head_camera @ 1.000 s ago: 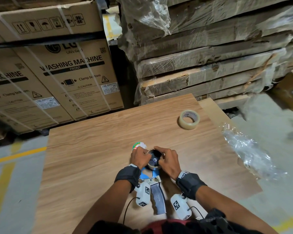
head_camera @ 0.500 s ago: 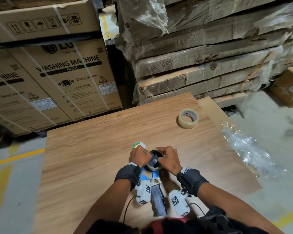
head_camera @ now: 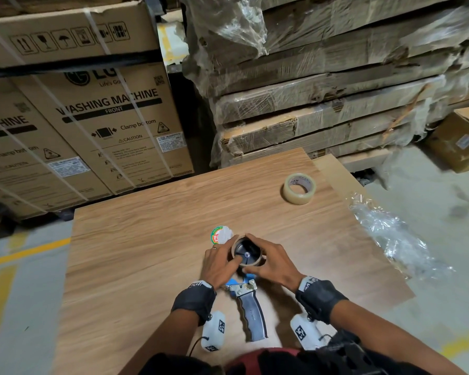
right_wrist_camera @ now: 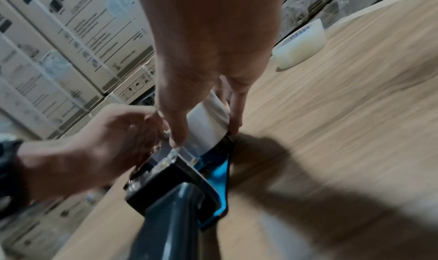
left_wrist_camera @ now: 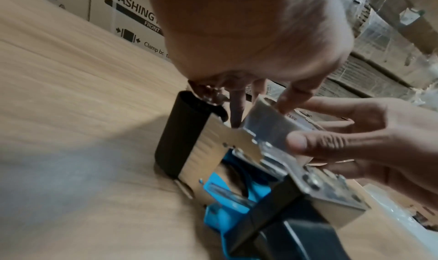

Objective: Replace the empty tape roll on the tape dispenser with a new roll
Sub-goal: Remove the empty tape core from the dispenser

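Note:
The tape dispenser (head_camera: 251, 318) lies flat on the wooden table (head_camera: 146, 266), its dark handle toward me and its blue body under my hands. The empty brown cardboard roll (head_camera: 259, 259) sits round the black hub (head_camera: 246, 253). My left hand (head_camera: 220, 262) curls against the roll's left side, with the thumb laid across the hub. My right hand (head_camera: 271, 263) grips the roll's right side; in the right wrist view its thumb and fingers (right_wrist_camera: 175, 140) pinch the roll. The new clear tape roll (head_camera: 299, 188) lies flat at the far right, apart from both hands.
A round red, green and white label (head_camera: 221, 234) lies just beyond the hub. Crumpled clear plastic (head_camera: 390, 239) hangs off the table's right edge. Washing machine cartons (head_camera: 92, 125) and wrapped flat boxes (head_camera: 322, 90) stand behind the table.
Both hands stay at the empty roll. My left thumb has moved onto the hub, and more of the roll's rim shows between the hands.

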